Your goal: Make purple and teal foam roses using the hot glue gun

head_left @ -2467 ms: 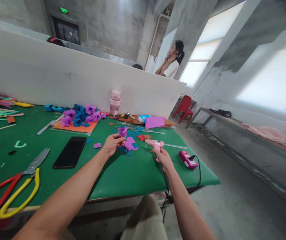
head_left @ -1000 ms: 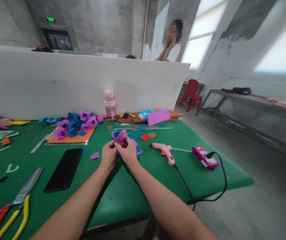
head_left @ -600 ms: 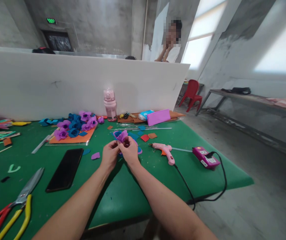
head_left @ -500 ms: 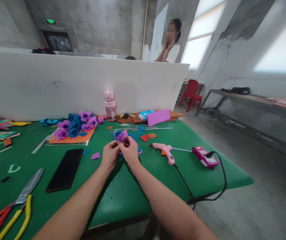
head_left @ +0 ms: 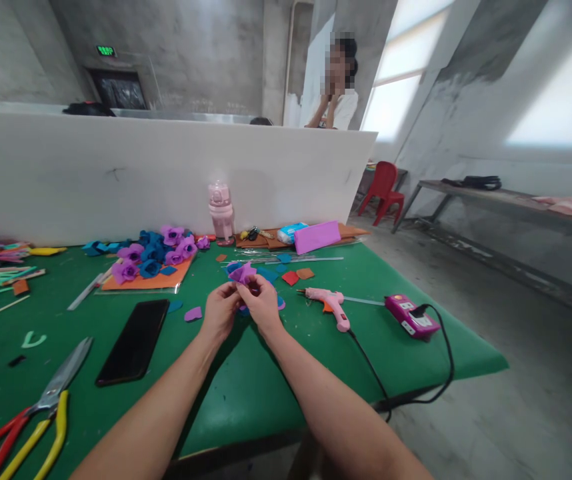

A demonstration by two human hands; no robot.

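Near the middle of the green table, my left hand point(head_left: 220, 310) and my right hand point(head_left: 261, 303) meet, both closed in a pinch on a purple flower point(head_left: 241, 272). The fingers hide its lower part. Blue and purple petals lie under and around the hands. To the left sits a loose purple petal point(head_left: 193, 314) with a blue petal point(head_left: 175, 306) above it. A pink glue gun point(head_left: 331, 303) rests to the right of my right hand, its cord running off the table edge.
Finished purple and blue flowers point(head_left: 151, 255) lie on an orange sheet. A phone point(head_left: 133, 341) and large scissors point(head_left: 51, 393) are at left. A pink bottle point(head_left: 221, 212) stands before a white board point(head_left: 166, 173). A purple power strip point(head_left: 411, 315) sits right; beyond the board is a person point(head_left: 339, 107).
The purple flower has turned slightly between my fingers, its petals now more spread at the top. My hands stay nearly in place; the camera view has shifted a little.
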